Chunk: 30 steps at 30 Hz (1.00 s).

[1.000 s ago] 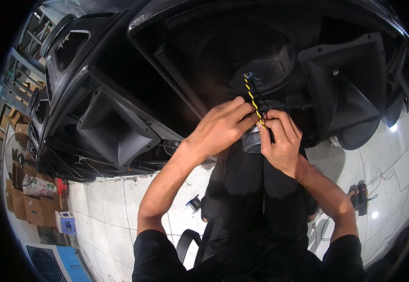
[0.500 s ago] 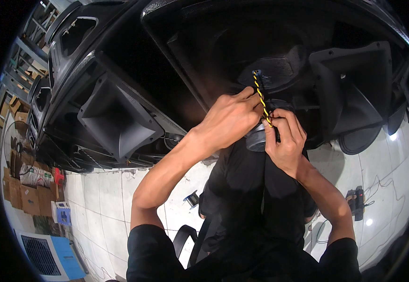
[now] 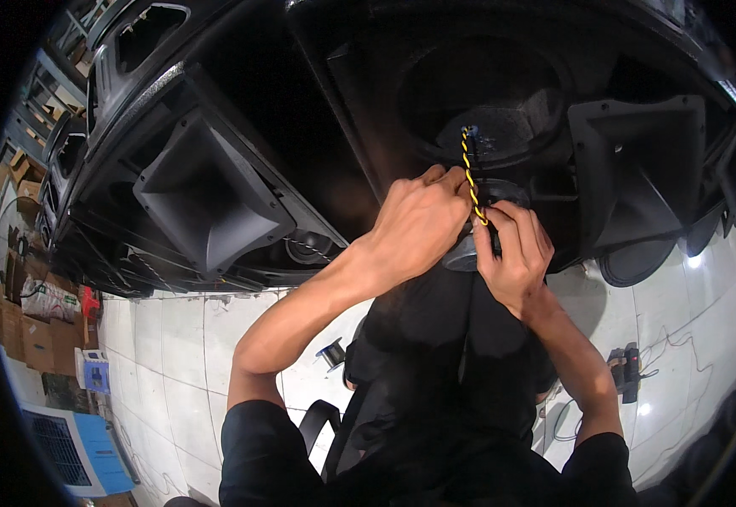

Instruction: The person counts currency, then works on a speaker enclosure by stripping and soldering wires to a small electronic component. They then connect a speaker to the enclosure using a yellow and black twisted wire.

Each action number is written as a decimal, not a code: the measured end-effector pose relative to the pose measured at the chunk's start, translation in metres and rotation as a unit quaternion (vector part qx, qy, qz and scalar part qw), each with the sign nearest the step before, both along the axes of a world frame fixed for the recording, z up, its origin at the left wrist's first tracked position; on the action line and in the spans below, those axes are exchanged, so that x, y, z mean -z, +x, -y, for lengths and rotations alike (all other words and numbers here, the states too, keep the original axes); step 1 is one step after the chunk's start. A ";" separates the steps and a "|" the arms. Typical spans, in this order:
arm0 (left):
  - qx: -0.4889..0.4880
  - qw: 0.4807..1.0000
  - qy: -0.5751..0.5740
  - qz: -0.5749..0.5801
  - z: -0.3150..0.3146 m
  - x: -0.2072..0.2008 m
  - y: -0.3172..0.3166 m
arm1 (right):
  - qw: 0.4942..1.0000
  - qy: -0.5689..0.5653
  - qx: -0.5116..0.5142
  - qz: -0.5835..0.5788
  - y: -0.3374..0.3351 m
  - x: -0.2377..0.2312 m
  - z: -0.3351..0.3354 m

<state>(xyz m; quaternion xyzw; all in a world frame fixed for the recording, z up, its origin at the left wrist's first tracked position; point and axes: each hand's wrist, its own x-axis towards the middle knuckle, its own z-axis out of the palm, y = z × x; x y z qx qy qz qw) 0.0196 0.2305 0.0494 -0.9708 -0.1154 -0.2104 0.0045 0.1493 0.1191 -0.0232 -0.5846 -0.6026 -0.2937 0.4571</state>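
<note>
A yellow-and-black twisted wire (image 3: 467, 160) runs from inside a round opening of a black speaker cabinet (image 3: 355, 93) down to my hands. My right hand (image 3: 516, 258) is closed, its thumb and forefinger pinching the wire's lower end. My left hand (image 3: 423, 220) lies close along the wire's left side, fingers curled and closed; what its fingertips hold is hidden. Below the hands, a round dark part like a horn driver (image 3: 461, 256) shows partly, above my lap.
Black horn flares (image 3: 216, 198) (image 3: 636, 173) flank my hands on the cabinets. On the tiled floor are a wire spool (image 3: 331, 355) at left and a dark power tool (image 3: 627, 365) at right. Farther left stand cardboard boxes (image 3: 38, 342) and a blue-and-white air cooler (image 3: 80, 452).
The view has shifted slightly, showing more of the cabinet's round opening. Both hands stay at the wire, with the right still pinching its lower end.
</note>
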 end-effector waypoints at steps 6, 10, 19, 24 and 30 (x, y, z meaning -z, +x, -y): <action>-0.029 0.974 -0.217 0.051 0.003 0.009 -0.003 | 0.999 -0.015 0.020 0.020 0.000 -0.002 0.017; -0.080 0.948 -0.303 0.065 0.007 0.012 -0.003 | 0.994 -0.036 0.032 -0.093 0.002 0.009 0.024; -0.082 0.952 -0.282 0.089 0.003 0.024 0.000 | 0.957 -0.111 -0.021 -0.269 0.002 -0.019 0.009; -0.079 0.955 -0.267 0.104 0.003 0.025 -0.001 | 0.958 -0.139 -0.015 -0.252 0.004 -0.020 0.003; -0.088 0.956 -0.250 0.124 0.003 0.031 0.002 | 0.967 -0.140 -0.009 -0.213 0.003 -0.025 0.001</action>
